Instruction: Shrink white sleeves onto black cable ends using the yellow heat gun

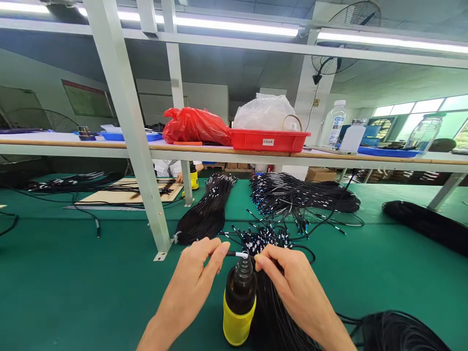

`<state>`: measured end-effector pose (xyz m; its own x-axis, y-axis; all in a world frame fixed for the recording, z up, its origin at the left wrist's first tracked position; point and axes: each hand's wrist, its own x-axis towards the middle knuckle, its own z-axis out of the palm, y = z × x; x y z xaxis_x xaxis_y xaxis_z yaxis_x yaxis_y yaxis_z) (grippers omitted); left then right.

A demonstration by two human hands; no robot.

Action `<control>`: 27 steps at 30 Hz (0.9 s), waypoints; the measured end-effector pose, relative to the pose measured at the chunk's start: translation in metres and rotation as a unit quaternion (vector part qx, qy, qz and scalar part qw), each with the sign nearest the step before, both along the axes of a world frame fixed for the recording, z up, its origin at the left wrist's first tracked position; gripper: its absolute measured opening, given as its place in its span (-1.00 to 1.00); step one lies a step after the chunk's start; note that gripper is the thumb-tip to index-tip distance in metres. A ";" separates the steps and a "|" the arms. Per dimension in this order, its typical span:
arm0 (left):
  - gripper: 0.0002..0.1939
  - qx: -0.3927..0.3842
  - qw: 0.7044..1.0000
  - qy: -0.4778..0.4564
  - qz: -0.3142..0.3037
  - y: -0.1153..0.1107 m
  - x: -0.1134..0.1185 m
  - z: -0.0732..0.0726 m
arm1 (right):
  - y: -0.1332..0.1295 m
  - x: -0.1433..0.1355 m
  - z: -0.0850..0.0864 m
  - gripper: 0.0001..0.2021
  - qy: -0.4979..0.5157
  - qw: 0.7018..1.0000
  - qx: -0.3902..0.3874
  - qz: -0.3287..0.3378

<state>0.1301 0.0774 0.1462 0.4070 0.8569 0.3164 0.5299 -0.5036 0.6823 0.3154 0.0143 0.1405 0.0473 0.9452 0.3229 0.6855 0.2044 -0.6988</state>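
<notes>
My left hand (pixel 199 275) pinches the black end of a thin cable (pixel 239 254) that has a white section. On its other side, my right hand (pixel 290 278) pinches the same cable between thumb and fingertips. The white section lies level between the two hands, over the coiled metal nozzle (pixel 243 270) of an upright heat gun with a yellow band (pixel 238 319). Whether the cable touches the nozzle I cannot tell. Just behind and beneath my right hand is a bundle of black cables (pixel 268 239) with white and blue tips.
More cable bundles lie behind on the green table (pixel 91 287), at left (pixel 204 214) and right (pixel 292 195). A white post (pixel 135 122) stands left of my hands. The shelf above holds a red tray (pixel 270 141), a red bag (pixel 197 126) and bottles. Coiled cables (pixel 398 334) sit front right.
</notes>
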 end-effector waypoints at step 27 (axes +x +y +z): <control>-0.78 0.011 0.999 -0.050 0.000 -0.001 0.004 0.001 | 0.008 0.003 -0.005 -0.69 0.062 0.997 0.033 -0.042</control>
<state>0.1338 0.0764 0.1467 0.3731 0.8489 0.3743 0.4593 -0.5196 0.7205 0.3187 0.0222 0.1354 0.1683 0.9135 0.3704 0.6110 0.1982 -0.7664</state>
